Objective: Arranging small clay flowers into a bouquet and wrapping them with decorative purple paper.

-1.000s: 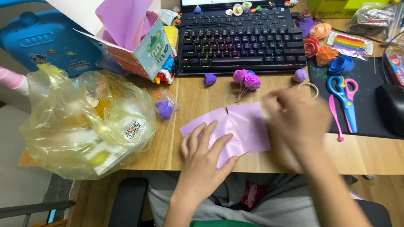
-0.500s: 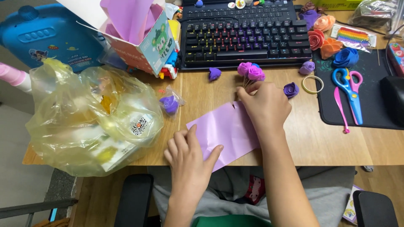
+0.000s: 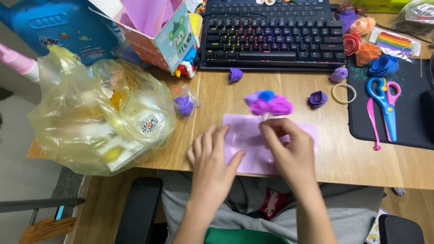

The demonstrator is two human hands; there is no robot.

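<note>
Down at the near edge of the tabletop (image 3: 316, 167), the lilac foam sheet (image 3: 246, 135) lies flat, left hand (image 3: 212, 158) spread on it w/ fingers splayed, prob. to pin it. Right hand (image 3: 289, 151) pinches a thin stem, holding a cluster of purple and blue foam flowers (image 3: 269, 103) upright over the sheet's far edge. Flowers blurred, petals hard to read; stem mostly behind the fingers. Sheet's middle and near corner hidden under both hands. Blue scissors (image 3: 382, 101) on the black mat (image 3: 407, 135) at right, mat cut off. Yellow plastic bag (image 3: 97, 119) at left, contents unclear.
</note>
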